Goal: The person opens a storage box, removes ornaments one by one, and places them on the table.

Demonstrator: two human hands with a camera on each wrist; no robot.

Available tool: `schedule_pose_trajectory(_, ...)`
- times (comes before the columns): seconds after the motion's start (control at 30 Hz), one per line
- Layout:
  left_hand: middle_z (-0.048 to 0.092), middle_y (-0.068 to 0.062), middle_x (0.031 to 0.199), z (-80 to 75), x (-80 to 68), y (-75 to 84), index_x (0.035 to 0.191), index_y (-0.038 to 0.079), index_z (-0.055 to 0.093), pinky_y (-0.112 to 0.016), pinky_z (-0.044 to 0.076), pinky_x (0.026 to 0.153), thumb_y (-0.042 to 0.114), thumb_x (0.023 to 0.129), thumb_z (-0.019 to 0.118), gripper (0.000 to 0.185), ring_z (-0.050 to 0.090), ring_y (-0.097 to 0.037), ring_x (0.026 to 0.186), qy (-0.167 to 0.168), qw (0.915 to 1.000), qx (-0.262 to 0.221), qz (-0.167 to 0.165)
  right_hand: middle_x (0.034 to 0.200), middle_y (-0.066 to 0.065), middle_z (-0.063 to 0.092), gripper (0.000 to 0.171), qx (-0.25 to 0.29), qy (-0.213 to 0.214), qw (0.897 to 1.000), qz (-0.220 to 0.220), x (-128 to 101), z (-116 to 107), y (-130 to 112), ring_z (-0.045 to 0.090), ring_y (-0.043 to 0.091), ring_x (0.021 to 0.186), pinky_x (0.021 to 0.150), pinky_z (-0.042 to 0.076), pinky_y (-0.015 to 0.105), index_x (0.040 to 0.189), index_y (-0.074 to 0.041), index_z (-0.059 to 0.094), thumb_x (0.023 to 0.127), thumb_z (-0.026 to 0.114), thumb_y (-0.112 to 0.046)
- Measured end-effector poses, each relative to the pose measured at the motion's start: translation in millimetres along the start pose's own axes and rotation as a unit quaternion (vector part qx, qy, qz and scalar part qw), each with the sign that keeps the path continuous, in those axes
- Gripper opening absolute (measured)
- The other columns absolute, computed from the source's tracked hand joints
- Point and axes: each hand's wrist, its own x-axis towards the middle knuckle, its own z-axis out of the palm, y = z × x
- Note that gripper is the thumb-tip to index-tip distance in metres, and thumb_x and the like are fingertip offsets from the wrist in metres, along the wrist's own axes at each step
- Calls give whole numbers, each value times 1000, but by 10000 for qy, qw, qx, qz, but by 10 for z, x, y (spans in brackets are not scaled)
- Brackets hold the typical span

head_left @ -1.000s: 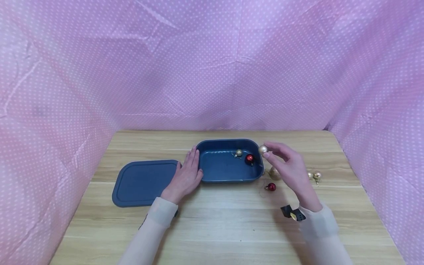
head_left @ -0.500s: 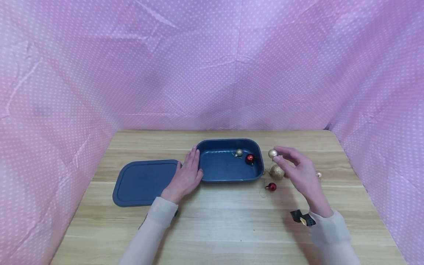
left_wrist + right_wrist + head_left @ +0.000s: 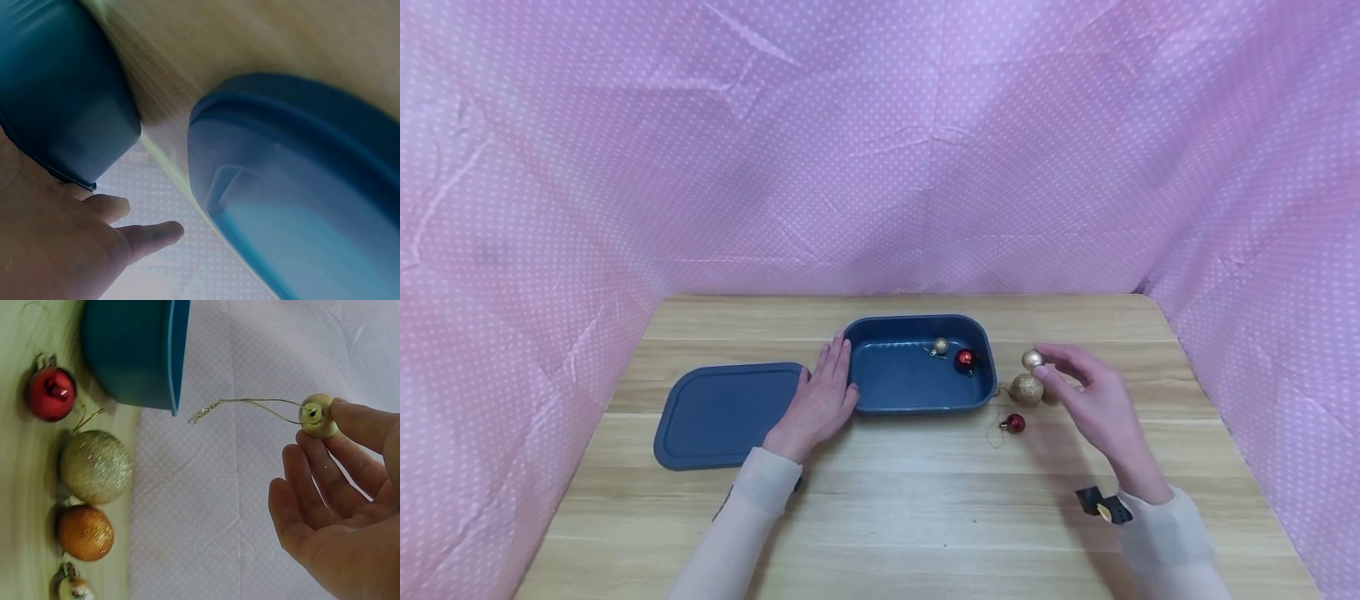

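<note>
My right hand (image 3: 1093,400) pinches a small shiny gold bauble (image 3: 1032,359) between thumb and fingers, right of the blue box (image 3: 917,409). In the right wrist view, its gold string loop (image 3: 250,400) trails from the cap toward the box, above the tabletop. My left hand (image 3: 820,400) rests along the box's left rim with straight fingers; its wrist overlaps the flat blue lid (image 3: 722,417). Inside the box lie a small gold bauble (image 3: 941,344) and a red bauble (image 3: 965,359), toward the right end.
Right of the box sit a larger glittery gold bauble (image 3: 1027,389) and a dark red bauble (image 3: 1014,423) with a string loop. An orange-gold glittery bauble (image 3: 86,532) and a small shiny one (image 3: 76,589) line up beyond. Pink dotted cloth (image 3: 880,183) surrounds the wooden table (image 3: 895,517).
My right hand has drawn the gold bauble away from the box's right rim, rightward and nearer to me. The left hand has stayed on the box.
</note>
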Motion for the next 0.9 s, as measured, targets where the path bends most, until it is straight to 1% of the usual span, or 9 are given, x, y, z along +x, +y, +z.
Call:
schedule_pose_trajectory(0.07,-6,-8,174,4,-1,-2,166,3,6,-71,17,119,29,108,45,74,7,-35,159,11,10000,13,2,129,8,71,36,-33,-2,10000,-20,-11,-7,32,61,-2,110,85,46,8,133,-12,70,102,68,-30)
schedule_pose_trajectory(0.3,-6,-8,174,1,0,2,166,3,6,-71,17,118,29,108,45,75,6,-34,159,-6,10000,44,-9,127,12,72,35,-210,17,9996,-176,-58,-29,146,56,-15,104,84,45,7,132,-8,70,101,69,-26)
schedule_pose_trajectory(0.47,-5,-8,174,-4,-1,8,166,4,6,-71,17,119,29,108,44,74,6,-34,159,-11,10000,46,-21,121,15,74,33,-296,38,9992,-265,-105,-34,236,56,-17,99,81,47,7,129,-6,71,100,71,-22)
schedule_pose_trajectory(0.67,-4,-9,174,-5,-2,12,166,3,6,-71,17,118,29,108,45,74,6,-34,159,0,10000,27,-12,117,15,75,32,-335,45,9987,-378,-154,-24,336,57,-14,96,84,49,10,126,-3,72,97,74,-16)
schedule_pose_trajectory(0.77,-5,-9,174,-5,-2,12,166,3,6,-71,17,118,29,108,45,74,5,-34,159,-11,10000,32,-11,115,14,75,32,-393,24,9984,-409,-176,-23,371,58,-13,95,83,48,9,125,-2,72,97,75,-16)
schedule_pose_trajectory(0.9,-6,-8,174,-10,-1,13,166,4,5,-71,16,119,29,108,44,74,5,-33,159,-45,10000,33,-26,114,14,76,30,-477,-45,9975,-517,-191,-18,438,59,-11,95,84,50,12,124,-1,72,97,74,-13)
